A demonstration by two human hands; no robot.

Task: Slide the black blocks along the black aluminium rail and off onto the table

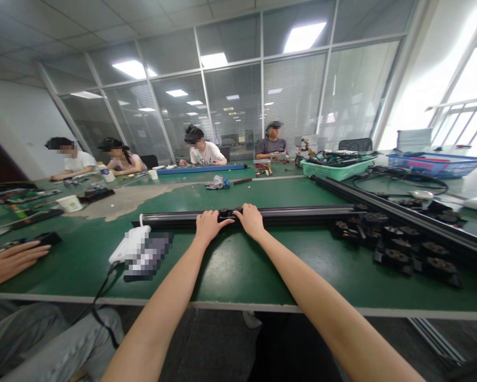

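The left hand (208,224) and the right hand (251,218) lie palm down, close together, on a long black rail (302,214) that stretches across the green bench (238,270) well past both hands on either side. The fingers of each hand curl over the rail and grip it, with the thumbs turned inward. Between the two thumbs sits a small black clip (226,213) on top of the rail, touched by fingertips from both sides. To the right of the right hand, near the rail's end, lies a heap of black parts (401,246), and beyond that a second rail (397,211) runs at a slant toward the bench's edge. Just left of the left hand and nearer the body is a white box (129,245) with a dark cable (98,300) hanging over the edge. Far to the left, another person's hand (11,259) rests flat on the bench. Ahead of both hands, well apart, lie a grey rag (217,183) and a green basket (336,170) of wires, and four people sit along the far side.
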